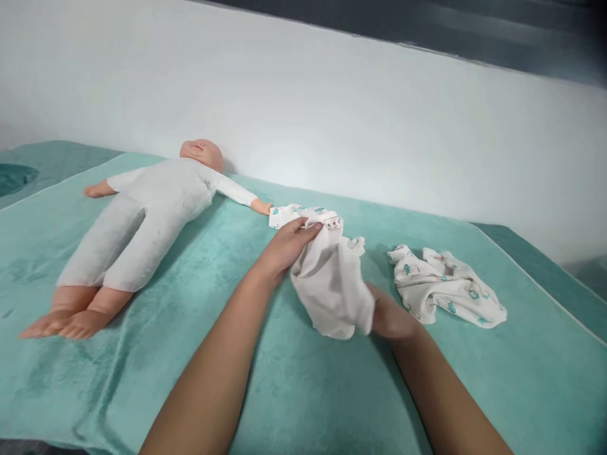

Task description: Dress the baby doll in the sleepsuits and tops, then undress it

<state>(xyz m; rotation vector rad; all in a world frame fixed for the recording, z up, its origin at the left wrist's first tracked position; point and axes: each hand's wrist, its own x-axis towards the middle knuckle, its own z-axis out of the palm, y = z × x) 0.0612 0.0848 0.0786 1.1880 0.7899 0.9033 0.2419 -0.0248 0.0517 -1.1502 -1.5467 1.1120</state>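
My left hand (290, 245) pinches a white baby shirt (327, 284) near its top, thumb on the cloth. The shirt is bunched, with its plain side mostly facing me and a teal-printed part showing at the upper left. At the shirt's lower right side is my right hand (392, 317), closed on the fabric, its fingertips hidden behind the cloth. The shirt's printed end reaches the hand of a baby doll (161, 189). That doll lies on its back to the left, its soft body white and its head toward the wall.
A second white garment with teal print (448, 287) lies crumpled to the right of my right hand. Everything rests on a teal plush cover (327, 398), slightly wrinkled at the lower left. A white wall (332, 114) rises along the back edge.
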